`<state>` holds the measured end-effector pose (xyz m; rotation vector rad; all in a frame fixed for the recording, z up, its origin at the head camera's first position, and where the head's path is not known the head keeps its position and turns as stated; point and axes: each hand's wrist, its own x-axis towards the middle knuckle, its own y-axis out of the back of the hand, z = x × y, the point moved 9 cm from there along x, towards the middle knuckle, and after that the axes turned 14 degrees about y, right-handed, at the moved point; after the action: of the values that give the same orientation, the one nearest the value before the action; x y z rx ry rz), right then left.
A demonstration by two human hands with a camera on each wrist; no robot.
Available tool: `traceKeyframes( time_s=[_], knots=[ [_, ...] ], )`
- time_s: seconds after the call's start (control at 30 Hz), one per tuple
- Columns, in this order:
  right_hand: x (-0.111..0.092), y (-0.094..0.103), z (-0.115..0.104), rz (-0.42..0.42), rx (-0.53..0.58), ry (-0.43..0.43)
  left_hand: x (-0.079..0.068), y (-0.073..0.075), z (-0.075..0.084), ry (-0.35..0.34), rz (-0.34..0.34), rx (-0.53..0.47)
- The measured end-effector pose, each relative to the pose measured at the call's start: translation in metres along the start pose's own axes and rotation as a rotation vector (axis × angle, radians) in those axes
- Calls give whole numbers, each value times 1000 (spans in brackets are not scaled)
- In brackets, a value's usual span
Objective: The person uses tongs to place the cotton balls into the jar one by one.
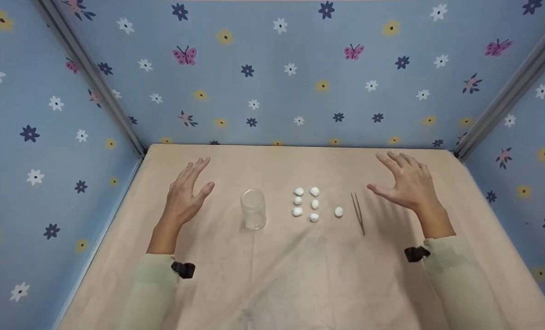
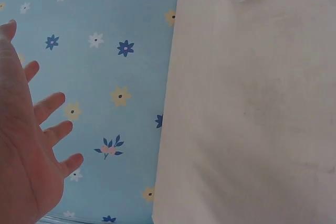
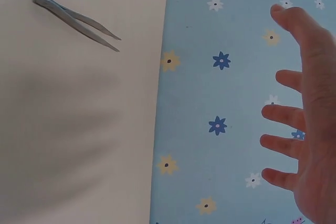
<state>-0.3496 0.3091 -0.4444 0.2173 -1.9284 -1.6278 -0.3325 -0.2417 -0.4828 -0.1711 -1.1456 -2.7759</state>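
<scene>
Left hand and right hand spread wide, jar, white balls, tweezers between, table extending near, wall at far edge

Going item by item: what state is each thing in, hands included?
Left hand: raised, holding nothing
Right hand: raised, holding nothing
Clear cup: upright, nothing visible inside
Six white balls: loose, in two columns
Seventh ball: set apart
Tweezers: lying down, tips apart
Tablecloth: lightly creased

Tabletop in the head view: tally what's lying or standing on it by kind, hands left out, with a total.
White balls: 7
Clear glass: 1
Tweezers: 1 pair
Total: 9
</scene>
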Motion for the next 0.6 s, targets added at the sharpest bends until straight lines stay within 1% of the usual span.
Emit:
traceKeyframes(
  time_s=[0.17,0.37,0.6],
  knots=[
    [-4,-11,0,19,47,-18,-2,-9,0,0,-13,-63],
    [-8,-24,-2,38,92,-38,-7,-25,-2,10,-57,-140],
    [-11,-39,-8,57,117,-27,-11,-40,-3,-7,-87,-227]
  ],
)
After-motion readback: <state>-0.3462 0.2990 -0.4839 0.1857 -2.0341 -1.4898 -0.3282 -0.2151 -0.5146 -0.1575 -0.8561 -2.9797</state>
